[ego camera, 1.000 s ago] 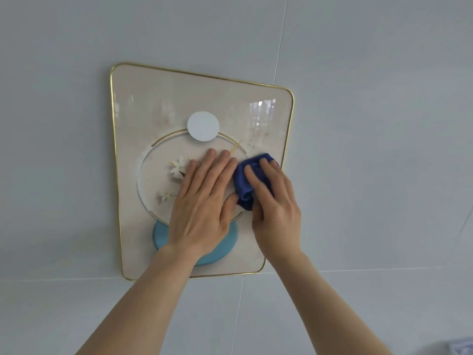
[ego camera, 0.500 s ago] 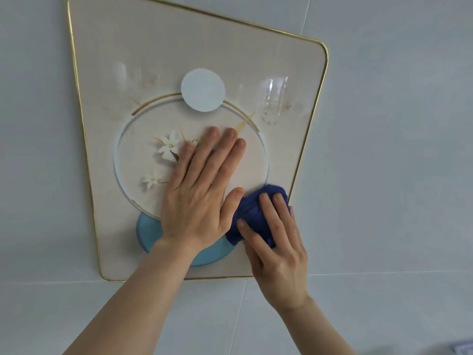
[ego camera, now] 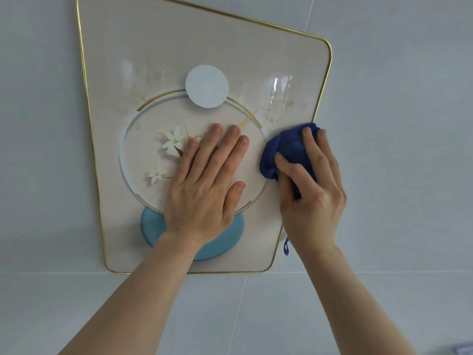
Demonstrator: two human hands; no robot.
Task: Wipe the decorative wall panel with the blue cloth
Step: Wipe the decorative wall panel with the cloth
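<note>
Now: wiping beside the panel's right edge.
Right hand (ego camera: 311, 190) grips blue cloth (ego camera: 289, 149); flat, empty left hand (ego camera: 204, 185) may smudge the decorative wall panel (ego camera: 179, 52).

Close head view facing wall panel (ego camera: 179, 47)

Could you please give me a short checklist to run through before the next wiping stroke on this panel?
1. Blue cloth gripped by right hand: ok.
2. Cloth pressed on the decorative wall panel: ok.
3. Left hand flat on the panel, bracing it: ok.
4. Brownish smudges above the cloth cleared: not ok.
5. Cloth's loose thread clear of the gold rim: ok.
6. Panel fixed firmly to the wall: cannot tell.
</note>
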